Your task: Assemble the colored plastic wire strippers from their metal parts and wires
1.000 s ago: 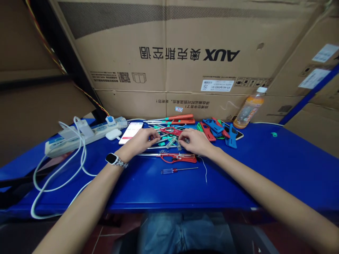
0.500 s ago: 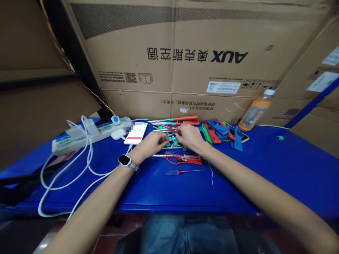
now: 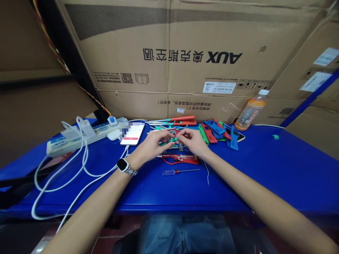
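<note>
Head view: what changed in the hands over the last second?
The left hand and right hand moved inward from apart on the tool pile. Their fingertips now meet and seem to pinch a green piece between them. The red tool, screwdriver and phone lie where they were.

On the desk (image 3: pixel 265 169), a heap of screwdrivers (image 3: pixel 172 122) lies at the back middle, before the cardboard box (image 3: pixel 185 53). The left hand (image 3: pixel 149 144) and right hand (image 3: pixel 194 141) meet over it, a small tool (image 3: pixel 172 139) between their fingertips. Nearer the person lie a larger tool (image 3: pixel 181 159) and, before that, a single screwdriver (image 3: pixel 180 171). Left of the heap sit a phone (image 3: pixel 132 133), an earbud case (image 3: pixel 114 134) and a power strip (image 3: pixel 71 139); right of it, a pile of handle shells (image 3: pixel 217 129), then a bottle (image 3: pixel 250 110).
</note>
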`<state>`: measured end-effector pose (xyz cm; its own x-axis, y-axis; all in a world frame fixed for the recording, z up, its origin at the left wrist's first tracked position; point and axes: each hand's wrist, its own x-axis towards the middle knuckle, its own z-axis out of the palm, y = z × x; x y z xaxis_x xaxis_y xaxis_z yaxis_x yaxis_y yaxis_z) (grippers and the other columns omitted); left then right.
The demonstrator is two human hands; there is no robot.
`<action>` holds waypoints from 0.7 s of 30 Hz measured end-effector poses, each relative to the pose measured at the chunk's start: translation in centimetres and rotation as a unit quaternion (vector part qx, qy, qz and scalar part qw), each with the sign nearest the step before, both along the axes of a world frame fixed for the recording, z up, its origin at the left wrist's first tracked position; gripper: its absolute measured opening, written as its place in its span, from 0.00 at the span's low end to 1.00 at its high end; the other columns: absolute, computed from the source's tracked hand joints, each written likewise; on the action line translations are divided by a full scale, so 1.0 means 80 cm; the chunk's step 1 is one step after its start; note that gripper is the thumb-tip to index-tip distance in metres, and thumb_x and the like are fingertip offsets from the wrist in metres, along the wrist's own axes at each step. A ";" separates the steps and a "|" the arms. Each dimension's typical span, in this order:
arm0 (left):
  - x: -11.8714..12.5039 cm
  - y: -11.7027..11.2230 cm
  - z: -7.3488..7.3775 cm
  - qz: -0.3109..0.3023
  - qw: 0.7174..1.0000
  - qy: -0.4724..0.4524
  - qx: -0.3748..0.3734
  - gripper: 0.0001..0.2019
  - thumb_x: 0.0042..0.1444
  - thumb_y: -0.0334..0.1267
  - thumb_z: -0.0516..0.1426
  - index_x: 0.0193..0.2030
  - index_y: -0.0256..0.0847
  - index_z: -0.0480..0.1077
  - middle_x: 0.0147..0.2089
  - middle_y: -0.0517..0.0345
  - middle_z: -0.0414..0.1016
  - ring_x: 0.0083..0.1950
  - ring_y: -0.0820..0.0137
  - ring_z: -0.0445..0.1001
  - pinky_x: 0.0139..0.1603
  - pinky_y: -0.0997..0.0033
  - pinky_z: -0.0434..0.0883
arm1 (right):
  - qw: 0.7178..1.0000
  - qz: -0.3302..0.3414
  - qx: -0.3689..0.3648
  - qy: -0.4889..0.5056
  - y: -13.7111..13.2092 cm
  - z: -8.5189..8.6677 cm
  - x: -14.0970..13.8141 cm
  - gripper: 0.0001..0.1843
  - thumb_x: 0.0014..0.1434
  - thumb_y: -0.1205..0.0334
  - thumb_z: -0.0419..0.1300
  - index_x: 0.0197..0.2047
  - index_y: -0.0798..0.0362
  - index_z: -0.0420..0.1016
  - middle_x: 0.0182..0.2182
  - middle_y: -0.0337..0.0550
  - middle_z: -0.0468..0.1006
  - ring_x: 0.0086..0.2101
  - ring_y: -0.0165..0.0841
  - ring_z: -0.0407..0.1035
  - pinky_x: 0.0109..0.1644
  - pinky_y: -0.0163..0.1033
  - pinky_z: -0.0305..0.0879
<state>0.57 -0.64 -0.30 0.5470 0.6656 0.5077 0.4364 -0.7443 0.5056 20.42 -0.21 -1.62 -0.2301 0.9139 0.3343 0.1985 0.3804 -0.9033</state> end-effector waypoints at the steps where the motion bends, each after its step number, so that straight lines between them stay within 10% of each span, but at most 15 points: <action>1: 0.001 0.000 0.000 -0.002 1.000 -0.011 -0.021 0.09 0.62 0.41 0.59 0.43 0.39 0.74 0.35 0.57 0.77 0.35 0.70 0.73 0.39 0.69 0.70 | 1.000 -0.001 0.002 0.002 -0.002 0.000 -0.001 0.15 0.56 0.49 0.63 0.30 0.53 0.73 0.25 0.41 0.79 0.27 0.31 0.72 0.35 0.38 0.68; 7: 0.002 0.001 -0.003 -0.033 0.971 -0.121 -0.201 0.12 0.58 0.43 0.61 0.42 0.36 0.73 0.36 0.53 0.79 0.36 0.70 0.76 0.38 0.70 0.73 | 0.999 0.029 0.046 0.002 -0.009 0.000 -0.002 0.14 0.56 0.51 0.64 0.40 0.53 0.75 0.37 0.43 0.81 0.36 0.33 0.74 0.43 0.40 0.71; 11: 0.003 -0.001 0.001 -0.058 0.955 -0.133 -0.260 0.12 0.58 0.44 0.61 0.38 0.36 0.70 0.30 0.56 0.78 0.34 0.70 0.77 0.38 0.70 0.73 | 0.999 0.023 0.025 -0.002 -0.013 -0.001 -0.004 0.15 0.60 0.51 0.61 0.45 0.51 0.78 0.39 0.43 0.81 0.28 0.29 0.71 0.31 0.36 0.68; 21: -0.009 -0.004 0.015 -0.029 0.999 -0.012 -0.028 0.09 0.60 0.40 0.60 0.44 0.40 0.74 0.46 0.52 0.76 0.42 0.67 0.74 0.43 0.67 0.72 | 0.991 0.097 -0.076 0.045 -0.014 -0.004 -0.005 0.23 0.55 0.50 0.65 0.52 0.50 0.71 0.27 0.33 0.75 0.17 0.24 0.62 0.19 0.33 0.63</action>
